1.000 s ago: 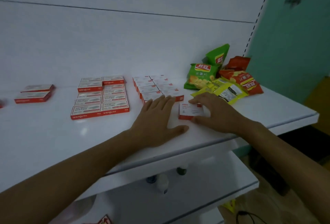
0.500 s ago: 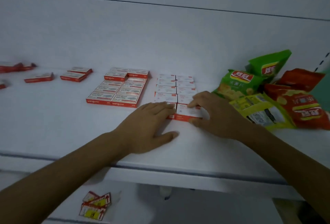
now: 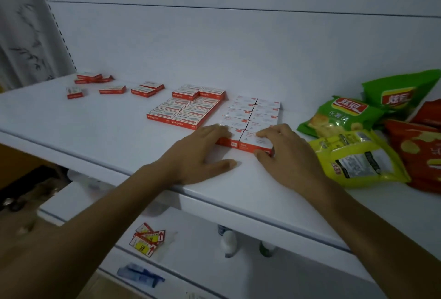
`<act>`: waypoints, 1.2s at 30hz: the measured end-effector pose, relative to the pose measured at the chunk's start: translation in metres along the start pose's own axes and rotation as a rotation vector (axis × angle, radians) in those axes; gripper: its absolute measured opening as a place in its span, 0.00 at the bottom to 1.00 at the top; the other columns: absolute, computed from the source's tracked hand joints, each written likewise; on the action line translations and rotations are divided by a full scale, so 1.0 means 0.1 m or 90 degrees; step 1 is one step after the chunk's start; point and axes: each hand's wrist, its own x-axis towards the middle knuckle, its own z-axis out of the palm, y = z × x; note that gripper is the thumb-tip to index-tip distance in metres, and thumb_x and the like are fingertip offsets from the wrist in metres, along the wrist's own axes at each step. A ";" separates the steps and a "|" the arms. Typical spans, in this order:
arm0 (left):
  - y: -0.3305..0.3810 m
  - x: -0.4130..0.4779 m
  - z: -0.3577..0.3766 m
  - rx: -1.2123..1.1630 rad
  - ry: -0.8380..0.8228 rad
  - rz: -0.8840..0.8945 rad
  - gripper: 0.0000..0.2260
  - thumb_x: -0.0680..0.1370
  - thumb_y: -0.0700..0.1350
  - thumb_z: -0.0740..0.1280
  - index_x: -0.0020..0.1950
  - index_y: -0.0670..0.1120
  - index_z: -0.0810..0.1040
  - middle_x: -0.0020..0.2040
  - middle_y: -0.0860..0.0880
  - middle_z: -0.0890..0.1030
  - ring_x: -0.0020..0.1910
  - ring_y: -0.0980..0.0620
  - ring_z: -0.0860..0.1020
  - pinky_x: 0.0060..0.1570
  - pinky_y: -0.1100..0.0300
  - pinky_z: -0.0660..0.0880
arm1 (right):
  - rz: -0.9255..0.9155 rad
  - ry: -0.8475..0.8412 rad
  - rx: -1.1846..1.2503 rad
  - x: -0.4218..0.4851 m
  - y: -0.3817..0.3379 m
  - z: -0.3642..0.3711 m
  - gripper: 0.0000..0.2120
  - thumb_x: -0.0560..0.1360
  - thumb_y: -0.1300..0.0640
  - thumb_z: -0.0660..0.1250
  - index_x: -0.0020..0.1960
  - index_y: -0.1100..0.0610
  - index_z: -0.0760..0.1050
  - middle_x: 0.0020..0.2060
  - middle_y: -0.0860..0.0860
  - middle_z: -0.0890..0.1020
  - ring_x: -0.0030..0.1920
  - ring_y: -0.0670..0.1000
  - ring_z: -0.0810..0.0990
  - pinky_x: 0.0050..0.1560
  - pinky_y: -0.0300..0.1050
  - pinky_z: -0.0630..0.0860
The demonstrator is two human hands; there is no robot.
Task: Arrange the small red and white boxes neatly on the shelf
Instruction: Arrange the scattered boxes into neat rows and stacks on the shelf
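Small red and white boxes lie on a white shelf (image 3: pixel 95 131). One block of them (image 3: pixel 253 114) sits in two tidy columns at the middle. My right hand (image 3: pixel 286 155) grips the front right box (image 3: pixel 256 143) of that block, fingers on top and thumb at its front. My left hand (image 3: pixel 200 153) lies flat beside it, fingertips against the front left box (image 3: pixel 230 140). A second block of longer boxes (image 3: pixel 188 108) stands to the left. Several loose boxes (image 3: pixel 112 89) lie scattered further left.
Green, yellow and red snack bags (image 3: pixel 362 136) are piled right of the boxes, close to my right wrist. The white back panel (image 3: pixel 214 48) rises behind. A lower shelf holds price tags (image 3: pixel 146 239), bottles (image 3: pixel 229 239) and a blue item (image 3: pixel 140 275).
My right hand slid the front right box left and back into line with the block. My left hand came up against the front left box. The view swung left.
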 end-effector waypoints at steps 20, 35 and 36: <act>-0.01 0.00 0.03 0.031 0.046 -0.009 0.35 0.72 0.68 0.60 0.74 0.55 0.56 0.76 0.55 0.56 0.74 0.53 0.55 0.70 0.49 0.56 | -0.030 0.044 -0.101 -0.06 -0.20 -0.12 0.26 0.74 0.41 0.62 0.68 0.51 0.66 0.67 0.52 0.70 0.66 0.54 0.68 0.65 0.52 0.64; -0.97 -0.78 -0.68 0.137 0.286 -0.070 0.33 0.75 0.62 0.60 0.75 0.49 0.56 0.77 0.51 0.55 0.75 0.50 0.56 0.69 0.54 0.51 | -0.145 -0.040 -0.028 0.36 -1.64 0.22 0.31 0.72 0.37 0.60 0.71 0.46 0.59 0.73 0.47 0.62 0.72 0.51 0.60 0.71 0.51 0.56; -1.11 -0.91 -0.78 0.152 0.280 -0.088 0.33 0.75 0.61 0.61 0.75 0.49 0.55 0.77 0.51 0.54 0.75 0.50 0.55 0.69 0.54 0.51 | -0.164 -0.049 -0.017 0.42 -1.82 0.27 0.30 0.73 0.37 0.60 0.71 0.46 0.59 0.73 0.47 0.62 0.72 0.51 0.60 0.71 0.51 0.56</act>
